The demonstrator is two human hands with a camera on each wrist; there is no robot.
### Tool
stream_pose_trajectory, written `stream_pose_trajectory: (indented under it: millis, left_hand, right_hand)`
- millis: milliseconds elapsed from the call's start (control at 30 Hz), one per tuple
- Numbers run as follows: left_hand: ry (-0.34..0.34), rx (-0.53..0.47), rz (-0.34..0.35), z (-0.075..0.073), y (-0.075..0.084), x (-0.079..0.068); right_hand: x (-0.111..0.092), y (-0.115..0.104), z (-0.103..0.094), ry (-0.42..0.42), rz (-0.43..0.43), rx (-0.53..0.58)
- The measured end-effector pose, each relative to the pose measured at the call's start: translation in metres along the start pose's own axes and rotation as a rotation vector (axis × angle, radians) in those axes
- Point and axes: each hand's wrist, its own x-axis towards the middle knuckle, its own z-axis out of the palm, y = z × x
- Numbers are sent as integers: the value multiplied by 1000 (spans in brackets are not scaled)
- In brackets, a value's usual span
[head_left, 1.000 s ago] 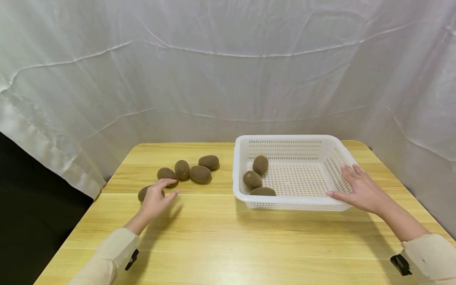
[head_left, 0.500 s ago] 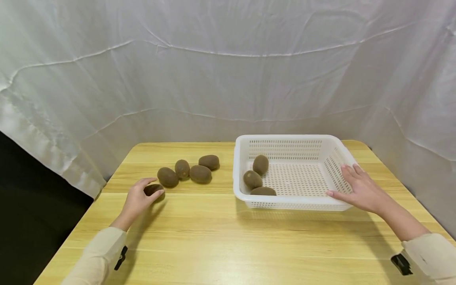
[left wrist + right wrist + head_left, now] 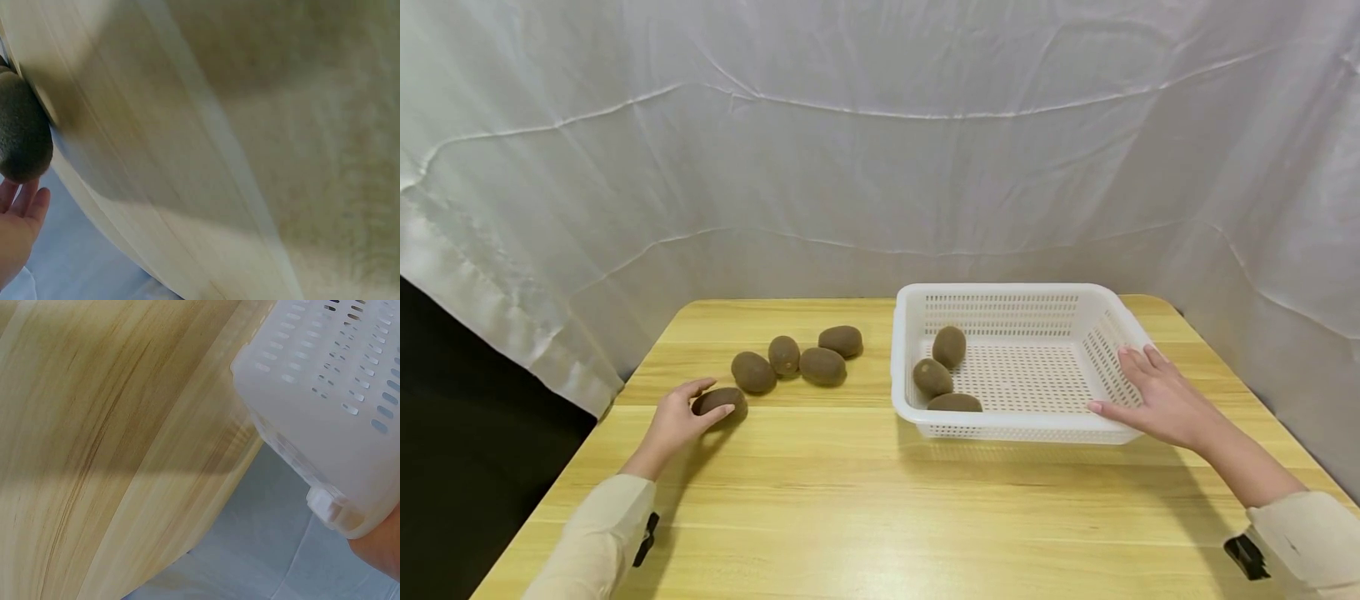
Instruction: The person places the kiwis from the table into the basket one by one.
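My left hand [image 3: 673,421] is at the left end of a brown kiwi [image 3: 721,405] on the table, its thumb along the near side and fingers beyond the far side. In the left wrist view, loosely extended fingers [image 3: 26,200] are right at one end of that kiwi [image 3: 24,128]. My right hand [image 3: 1165,400] rests on the right front corner of a white plastic basket [image 3: 1022,422], thumb over the front rim and fingers spread on the right rim. Three kiwis, one being this kiwi [image 3: 949,347], lie in the basket's left part.
Several more kiwis [image 3: 822,367] lie in a loose row on the wooden table [image 3: 850,517], left of the basket. A pale curtain [image 3: 820,167] hangs behind the table and along its sides. Something black [image 3: 475,467] is beyond the left edge.
My left hand has drawn back left and toward me from above the kiwis, uncovering the nearest one, which stays about in place. The right hand and basket have not moved.
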Motion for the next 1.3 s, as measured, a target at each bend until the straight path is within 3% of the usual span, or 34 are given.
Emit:
stream_pose_trajectory:
  millis: [500, 833, 1300]
  left_hand:
    - [-88, -44, -55, -1, -8, -1]
    - [-131, -81, -34, -5, -12, -7]
    - [-111, -152, -149, -6, -7, -7]
  right_hand:
    - [-1, -1, 0, -1, 8, 13]
    - [-1, -1, 0, 1, 4, 8]
    - [-1, -1, 0, 7, 2, 5]
